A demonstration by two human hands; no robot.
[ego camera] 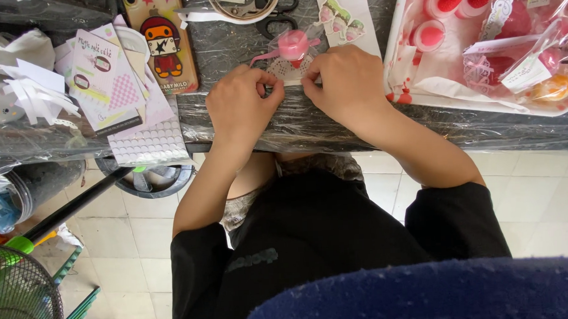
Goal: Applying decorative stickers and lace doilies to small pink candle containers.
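**Two hands pinch a small pink packet at the table's edge**

Dark blue fabric fills the bottom of the view, nearest the camera, with black sleeves just beyond it over a pale tiled floor. Both bare forearms reach from the sleeves up to the plastic-covered table.

At the table's near edge sits the small wrapped pink packet, a round pink piece in clear film over a white lacy base. The left hand lies just left of the packet, fingers curled, thumb and forefinger pressed together on the film at its lower left corner. The right hand lies just right of it, fingers likewise closed and pinching the film's lower right edge. The two hands almost meet below the packet.

Left of the packet lie a phone case with a cartoon figure, then a stack of printed cards and a dotted sticker sheet, with white paper strips further left. Beyond the packet rest black-handled scissors and a sticker sheet with small figures. Well to the packet's right, a white tray holds more pink and red wrapped items.
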